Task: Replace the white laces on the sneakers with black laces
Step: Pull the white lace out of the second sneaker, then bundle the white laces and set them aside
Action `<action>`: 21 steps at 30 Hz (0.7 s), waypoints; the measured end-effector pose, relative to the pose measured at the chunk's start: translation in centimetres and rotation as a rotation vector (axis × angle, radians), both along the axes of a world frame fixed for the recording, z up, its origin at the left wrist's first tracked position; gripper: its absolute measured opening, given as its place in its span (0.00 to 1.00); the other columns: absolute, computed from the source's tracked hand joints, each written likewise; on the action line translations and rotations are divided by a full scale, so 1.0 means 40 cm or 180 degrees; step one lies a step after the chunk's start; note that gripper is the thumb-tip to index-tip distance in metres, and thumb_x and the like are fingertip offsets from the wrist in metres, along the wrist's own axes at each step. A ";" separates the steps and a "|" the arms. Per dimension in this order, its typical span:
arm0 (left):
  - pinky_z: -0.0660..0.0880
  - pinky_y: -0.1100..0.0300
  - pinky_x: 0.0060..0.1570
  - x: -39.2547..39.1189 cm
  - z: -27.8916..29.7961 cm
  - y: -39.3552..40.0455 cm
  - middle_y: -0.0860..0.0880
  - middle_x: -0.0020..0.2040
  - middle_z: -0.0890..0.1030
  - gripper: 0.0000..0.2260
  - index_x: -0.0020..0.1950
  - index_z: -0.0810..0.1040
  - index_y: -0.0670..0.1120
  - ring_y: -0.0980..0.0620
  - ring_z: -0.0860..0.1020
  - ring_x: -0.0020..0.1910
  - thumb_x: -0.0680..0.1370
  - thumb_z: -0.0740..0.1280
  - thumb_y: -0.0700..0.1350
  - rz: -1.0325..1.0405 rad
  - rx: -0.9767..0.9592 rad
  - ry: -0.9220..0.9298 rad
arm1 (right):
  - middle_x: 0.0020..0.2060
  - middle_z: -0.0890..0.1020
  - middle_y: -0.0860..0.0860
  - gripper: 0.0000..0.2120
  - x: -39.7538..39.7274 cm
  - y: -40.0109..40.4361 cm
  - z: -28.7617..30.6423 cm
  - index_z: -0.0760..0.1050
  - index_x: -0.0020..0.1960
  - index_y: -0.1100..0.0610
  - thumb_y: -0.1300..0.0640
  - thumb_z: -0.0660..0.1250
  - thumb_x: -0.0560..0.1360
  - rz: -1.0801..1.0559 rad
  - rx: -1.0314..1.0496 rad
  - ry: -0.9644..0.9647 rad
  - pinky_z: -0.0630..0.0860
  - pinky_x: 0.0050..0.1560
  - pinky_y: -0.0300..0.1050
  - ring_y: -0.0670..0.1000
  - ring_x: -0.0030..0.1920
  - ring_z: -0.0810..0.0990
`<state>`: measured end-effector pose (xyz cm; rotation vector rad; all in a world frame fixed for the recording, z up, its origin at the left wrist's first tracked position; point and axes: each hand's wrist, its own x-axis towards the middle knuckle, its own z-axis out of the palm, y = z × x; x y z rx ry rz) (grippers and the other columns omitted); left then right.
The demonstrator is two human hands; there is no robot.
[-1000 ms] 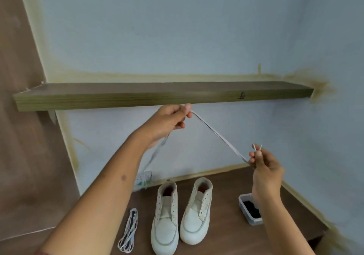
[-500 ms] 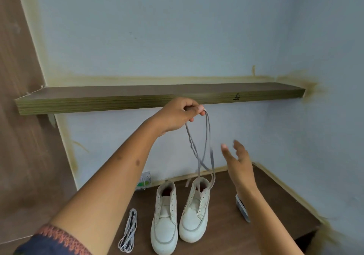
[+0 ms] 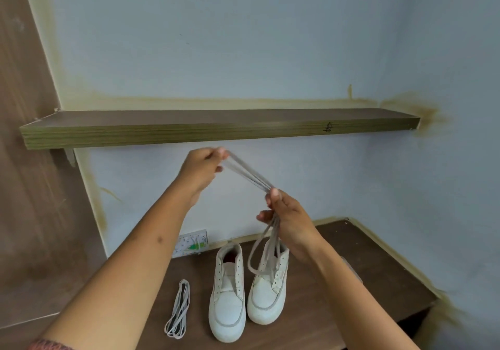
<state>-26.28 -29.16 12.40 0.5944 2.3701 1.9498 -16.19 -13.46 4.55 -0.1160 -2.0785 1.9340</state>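
Above the table, below the wooden shelf: a white lace folded into several strands and stretched between both hands. Left hand raised higher, fingers curled, pinching the upper fold. Right hand lower, fingers closed around the strands, with loops of the same lace hanging down from it toward the sneakers. Both sneakers side by side near the middle of the table, toes toward the front edge, eyelets bare, no lace in them. Nearer the left edge of the table, a second white lace bundle, already folded and lying flat, apart from the shoes.

Step in hand, as a judgement: folding the removed lace into a neat bundle, like the one already put down.

For doing it well:
- Keep light tension between the two hands, so that the strands stay parallel and do not twist.
- Gather the hanging loops into the right hand before folding again; otherwise likely to catch on the collar of the right sneaker.
- Fold to a length similar to the first bundle, then lay beside it at the left edge, away from the eyelets.
- Afterwards, look for the black laces; not to be seen from here, perhaps hidden behind the right forearm.
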 end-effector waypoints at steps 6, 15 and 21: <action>0.74 0.51 0.62 -0.016 -0.158 -0.089 0.50 0.53 0.83 0.08 0.53 0.80 0.46 0.50 0.80 0.52 0.79 0.67 0.49 -0.0843 -0.1554 -0.1454 | 0.60 0.80 0.45 0.23 -0.033 -0.053 -0.036 0.78 0.60 0.55 0.43 0.50 0.82 -0.0193 -0.0259 0.0292 0.64 0.68 0.40 0.42 0.65 0.74; 0.76 0.51 0.61 -0.053 -0.393 -0.233 0.49 0.48 0.85 0.07 0.51 0.82 0.45 0.49 0.82 0.50 0.77 0.70 0.47 -0.0853 -0.1291 -0.2444 | 0.38 0.77 0.54 0.15 -0.161 -0.218 -0.197 0.69 0.50 0.60 0.49 0.53 0.84 0.0332 -0.1880 0.0010 0.80 0.44 0.55 0.53 0.37 0.81; 0.76 0.54 0.60 -0.092 -0.533 -0.321 0.47 0.53 0.84 0.09 0.55 0.81 0.46 0.50 0.82 0.51 0.76 0.72 0.44 -0.0580 -0.1225 -0.2598 | 0.35 0.68 0.53 0.08 -0.298 -0.337 -0.385 0.66 0.51 0.58 0.54 0.54 0.85 -0.0098 -0.1833 -0.1292 0.68 0.25 0.38 0.46 0.28 0.64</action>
